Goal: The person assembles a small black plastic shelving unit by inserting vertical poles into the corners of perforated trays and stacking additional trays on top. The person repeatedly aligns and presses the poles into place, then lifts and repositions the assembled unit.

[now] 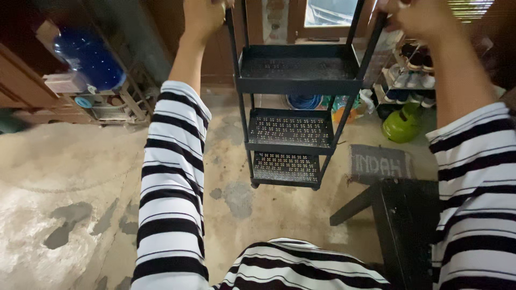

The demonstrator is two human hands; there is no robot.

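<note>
A black metal rack [299, 85] with three perforated shelves stands upright on the worn concrete floor [64, 177] in front of me. My left hand [202, 15] is closed around the top of its left upright post. My right hand [416, 16] grips the top of the right upright post. Both arms wear black-and-white striped sleeves. The very top of the rack and parts of both hands are cut off by the upper edge of the view.
A blue water jug [88, 56] sits on a stand at the far left. A shoe shelf [411, 75] and a green round object [402, 124] are at the right. A dark doormat [379, 162] and a black bench [400, 225] lie near my right side.
</note>
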